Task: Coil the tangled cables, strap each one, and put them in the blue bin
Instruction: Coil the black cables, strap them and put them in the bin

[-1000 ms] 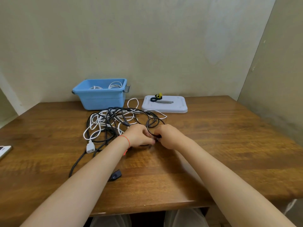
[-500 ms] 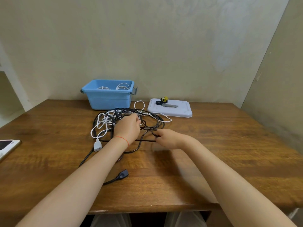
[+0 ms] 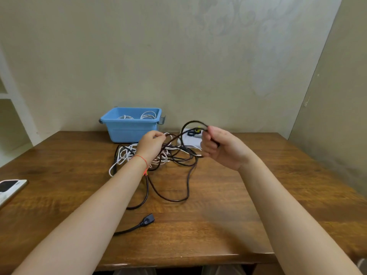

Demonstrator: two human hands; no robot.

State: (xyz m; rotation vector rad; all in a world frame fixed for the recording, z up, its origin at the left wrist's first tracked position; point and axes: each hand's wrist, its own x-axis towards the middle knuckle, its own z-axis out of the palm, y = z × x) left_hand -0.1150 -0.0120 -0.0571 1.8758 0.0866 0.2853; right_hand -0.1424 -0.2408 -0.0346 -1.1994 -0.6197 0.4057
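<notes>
Both hands are raised above the wooden worktop (image 3: 248, 195), working on a black cable (image 3: 186, 187). The right hand (image 3: 220, 147) has its fingers curled round the cable, grasping it so that a loop arches up and over to the left from the top of the fist. The left hand (image 3: 152, 144), with a red string at the wrist, reaches into the tangle; its fingertips seem to pinch a strand near the top of the heap, though from here I cannot tell for sure which strand. Under and between the hands lies the tangle of cables (image 3: 158, 155), black and white strands crossing each other, with the white ones (image 3: 124, 155) bunched to the left. A long slack run of the black cable trails toward me across the wood, and a black connector end (image 3: 148, 220) lies apart, nearer the front edge. The blue bin (image 3: 131, 130) stands at the back against the wall, with white coils (image 3: 148, 115) already inside. Just right of it sits a white tray (image 3: 188, 138), partly hidden by the right hand, holding small dark straps (image 3: 191, 133). A phone (image 3: 9, 188) rests at the far left edge.
</notes>
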